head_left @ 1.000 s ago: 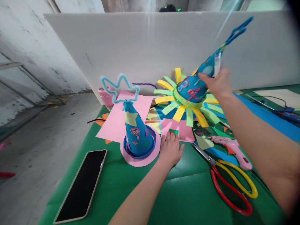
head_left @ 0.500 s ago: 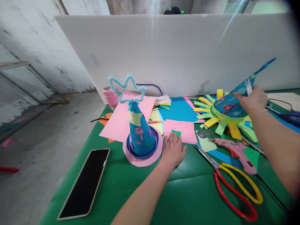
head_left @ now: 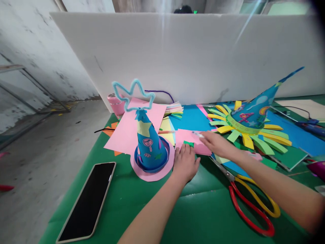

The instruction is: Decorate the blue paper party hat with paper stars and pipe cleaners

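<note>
My left hand [head_left: 186, 164] lies flat, fingers together over the near edge of the pink paper [head_left: 180, 136], touching a small green paper piece [head_left: 188, 144]. Over the right part of that paper, my right hand [head_left: 215, 144] grips a slim white pen [head_left: 197, 134], its tip slightly blurred. Just left of my left hand stands a blue cone hat [head_left: 149, 149] with a pink brim, stickers and a light blue pipe-cleaner star [head_left: 137, 88] on top. A second blue cone hat [head_left: 254, 112], with a fringe of yellow and green strips, stands beyond my right forearm.
Scissors [head_left: 231, 177] with red and yellow handles lie partly beneath my right forearm. A pink glue gun [head_left: 255, 156] is mostly hidden behind it. A phone [head_left: 87, 201] lies at left. Behind are a pink cup [head_left: 116, 105], paper sheets and a white board [head_left: 157, 57].
My right hand has moved left from beside the fringed hat to the pink paper, carrying the pen. My left hand has stayed on the paper. The view has shifted slightly.
</note>
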Demonstrator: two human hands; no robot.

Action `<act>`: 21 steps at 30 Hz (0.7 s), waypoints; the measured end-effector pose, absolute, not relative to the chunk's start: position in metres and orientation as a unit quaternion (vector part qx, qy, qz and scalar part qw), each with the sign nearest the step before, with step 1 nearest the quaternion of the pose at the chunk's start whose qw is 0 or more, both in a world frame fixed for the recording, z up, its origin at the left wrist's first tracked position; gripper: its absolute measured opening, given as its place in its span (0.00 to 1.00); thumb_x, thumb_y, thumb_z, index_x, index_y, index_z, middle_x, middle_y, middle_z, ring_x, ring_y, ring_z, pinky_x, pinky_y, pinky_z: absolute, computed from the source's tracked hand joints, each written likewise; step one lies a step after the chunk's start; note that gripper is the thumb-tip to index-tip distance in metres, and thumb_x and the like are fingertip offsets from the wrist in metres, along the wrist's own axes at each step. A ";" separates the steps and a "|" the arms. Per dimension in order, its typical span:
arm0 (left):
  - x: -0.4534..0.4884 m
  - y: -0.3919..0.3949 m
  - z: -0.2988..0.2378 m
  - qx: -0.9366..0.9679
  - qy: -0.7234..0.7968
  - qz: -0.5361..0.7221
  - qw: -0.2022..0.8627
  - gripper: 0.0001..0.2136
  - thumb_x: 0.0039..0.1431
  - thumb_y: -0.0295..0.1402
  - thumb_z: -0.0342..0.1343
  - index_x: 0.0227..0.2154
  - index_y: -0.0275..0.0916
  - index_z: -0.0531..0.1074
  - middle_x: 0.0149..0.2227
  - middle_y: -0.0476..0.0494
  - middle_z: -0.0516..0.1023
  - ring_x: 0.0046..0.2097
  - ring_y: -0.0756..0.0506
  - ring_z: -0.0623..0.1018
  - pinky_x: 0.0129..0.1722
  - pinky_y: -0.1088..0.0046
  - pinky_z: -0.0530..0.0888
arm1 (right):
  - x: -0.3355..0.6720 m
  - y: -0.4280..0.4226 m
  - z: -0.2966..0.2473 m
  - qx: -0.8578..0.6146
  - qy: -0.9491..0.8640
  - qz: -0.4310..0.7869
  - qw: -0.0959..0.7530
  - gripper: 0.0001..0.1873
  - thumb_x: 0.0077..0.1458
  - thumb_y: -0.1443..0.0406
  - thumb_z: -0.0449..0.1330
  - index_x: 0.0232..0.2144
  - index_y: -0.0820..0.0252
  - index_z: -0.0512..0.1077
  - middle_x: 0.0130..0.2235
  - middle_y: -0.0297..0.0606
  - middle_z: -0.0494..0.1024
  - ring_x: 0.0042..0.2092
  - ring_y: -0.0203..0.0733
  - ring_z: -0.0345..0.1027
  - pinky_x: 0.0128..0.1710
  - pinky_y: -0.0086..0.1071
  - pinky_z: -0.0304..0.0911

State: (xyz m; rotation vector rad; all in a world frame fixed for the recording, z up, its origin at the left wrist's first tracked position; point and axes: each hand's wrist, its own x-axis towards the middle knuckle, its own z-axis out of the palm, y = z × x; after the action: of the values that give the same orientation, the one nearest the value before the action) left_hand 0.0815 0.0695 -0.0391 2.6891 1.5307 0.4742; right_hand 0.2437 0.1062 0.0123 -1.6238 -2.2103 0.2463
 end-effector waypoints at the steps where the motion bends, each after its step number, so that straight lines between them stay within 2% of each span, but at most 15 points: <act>1: 0.082 0.069 -0.037 0.859 0.488 0.153 0.003 0.21 0.58 0.40 0.40 0.48 0.31 0.61 0.51 0.34 0.64 0.54 0.38 0.60 0.52 0.56 0.57 | 0.233 0.104 0.007 -0.559 -0.804 0.101 0.178 0.10 0.54 0.63 0.49 0.35 0.53 0.70 0.35 0.39 0.74 0.38 0.44 0.67 0.38 0.33 0.61; 5: 0.080 0.066 -0.030 0.859 0.487 0.159 -0.009 0.16 0.58 0.36 0.40 0.42 0.32 0.67 0.41 0.36 0.69 0.46 0.39 0.66 0.46 0.59 0.63 | 0.211 0.107 -0.002 -0.525 -0.830 0.127 0.141 0.12 0.55 0.65 0.49 0.37 0.56 0.71 0.36 0.38 0.74 0.37 0.39 0.68 0.36 0.29 0.61; 9: 0.078 0.063 -0.025 0.862 0.480 0.161 -0.015 0.14 0.58 0.35 0.40 0.35 0.34 0.69 0.36 0.38 0.69 0.42 0.39 0.68 0.41 0.60 0.65 | 0.228 0.123 -0.005 -0.589 -0.792 0.099 0.126 0.12 0.56 0.65 0.48 0.35 0.57 0.72 0.37 0.38 0.75 0.38 0.40 0.68 0.36 0.29 0.61; 12: 0.078 0.064 -0.026 0.863 0.474 0.171 -0.021 0.15 0.57 0.36 0.42 0.43 0.34 0.65 0.46 0.35 0.66 0.49 0.38 0.64 0.48 0.56 0.61 | 0.255 0.136 -0.010 -0.678 -0.725 0.043 0.114 0.14 0.57 0.68 0.46 0.40 0.63 0.70 0.41 0.46 0.73 0.43 0.45 0.66 0.41 0.34 0.59; 15: 0.078 0.067 -0.032 0.867 0.463 0.186 -0.017 0.24 0.56 0.40 0.42 0.53 0.33 0.54 0.58 0.35 0.55 0.58 0.37 0.52 0.54 0.51 0.51 | 0.280 0.148 -0.014 -0.740 -0.666 0.004 0.092 0.14 0.58 0.67 0.47 0.45 0.65 0.65 0.46 0.47 0.69 0.46 0.45 0.63 0.45 0.40 0.58; 17: 0.078 0.069 -0.036 0.870 0.459 0.183 -0.002 0.25 0.57 0.43 0.40 0.54 0.34 0.53 0.58 0.35 0.55 0.59 0.37 0.50 0.55 0.48 0.48 | 0.293 0.157 -0.015 -0.767 -0.638 0.003 0.064 0.15 0.58 0.63 0.50 0.45 0.64 0.64 0.45 0.43 0.69 0.44 0.43 0.65 0.43 0.42 0.60; 21: 0.079 0.070 -0.040 0.864 0.474 0.167 0.011 0.21 0.58 0.43 0.37 0.48 0.35 0.60 0.52 0.34 0.63 0.56 0.38 0.56 0.54 0.48 0.50 | 0.309 0.176 -0.011 -0.798 -0.602 0.024 0.008 0.14 0.57 0.62 0.51 0.44 0.62 0.65 0.44 0.41 0.69 0.42 0.41 0.66 0.41 0.40 0.63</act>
State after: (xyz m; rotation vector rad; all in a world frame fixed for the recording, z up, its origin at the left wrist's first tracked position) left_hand 0.0790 0.0700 -0.0398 2.6956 1.4788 0.5221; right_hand 0.3092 0.1755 -0.0108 -2.4939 -1.8821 0.0737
